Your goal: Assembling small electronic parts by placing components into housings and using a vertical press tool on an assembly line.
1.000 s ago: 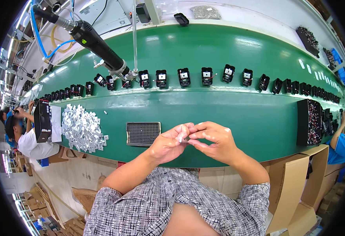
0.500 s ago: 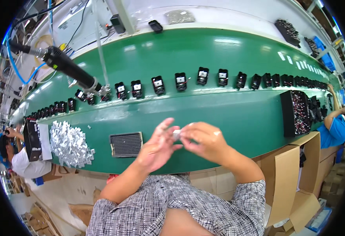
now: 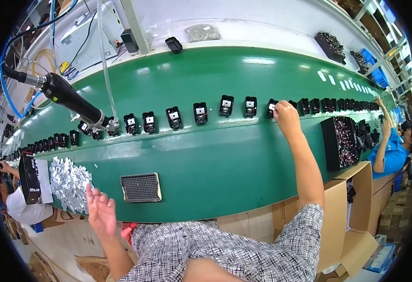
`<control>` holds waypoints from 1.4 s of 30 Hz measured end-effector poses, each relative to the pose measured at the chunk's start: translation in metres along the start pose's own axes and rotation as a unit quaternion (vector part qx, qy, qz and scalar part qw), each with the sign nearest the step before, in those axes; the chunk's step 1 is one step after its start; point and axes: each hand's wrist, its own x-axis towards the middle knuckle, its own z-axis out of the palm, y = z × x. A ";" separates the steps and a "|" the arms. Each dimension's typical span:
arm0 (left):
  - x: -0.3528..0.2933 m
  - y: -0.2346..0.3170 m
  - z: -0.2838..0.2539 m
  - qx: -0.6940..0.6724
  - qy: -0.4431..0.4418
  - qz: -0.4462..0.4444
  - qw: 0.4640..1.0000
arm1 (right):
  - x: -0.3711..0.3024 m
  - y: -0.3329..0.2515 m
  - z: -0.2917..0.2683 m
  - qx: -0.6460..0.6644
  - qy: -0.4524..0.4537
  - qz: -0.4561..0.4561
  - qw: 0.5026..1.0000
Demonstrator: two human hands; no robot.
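My right hand [image 3: 286,113] reaches out to the row of small black housings [image 3: 250,107]. Its fingertips are pinched at one black housing [image 3: 270,112], on a small silver-white piece [image 3: 272,106] at that housing's top. Down at the bench's near edge, my left hand [image 3: 102,215] is raised with its fingers apart and holds nothing. It is closest to a heap of flat silver-white pieces [image 3: 69,183]. Several housings to the left of my right hand show a similar pale piece inside.
A black ribbed tray [image 3: 141,188] lies on the green bench [image 3: 206,164]. A black power screwdriver [image 3: 72,99] hangs at left. A black bin of wired parts [image 3: 339,143] and an open carton [image 3: 351,207] stand at right. Other people [image 3: 391,148] sit at both ends.
My hands have parted from around a small silver piece. The right went forward and right to a housing; the left moved left toward the heap and opened. The view shifted slightly.
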 end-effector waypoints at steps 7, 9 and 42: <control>-0.022 0.029 -0.039 -0.048 0.004 0.034 0.998 | 0.012 -0.009 -0.005 -0.067 -0.091 0.064 0.991; -0.022 0.032 -0.046 -0.056 -0.001 0.040 0.998 | 0.015 -0.009 -0.004 -0.076 -0.117 0.090 0.986; 0.263 0.127 -0.135 0.811 -0.205 0.243 0.492 | 0.062 -0.618 -0.215 -0.072 0.126 -0.742 0.654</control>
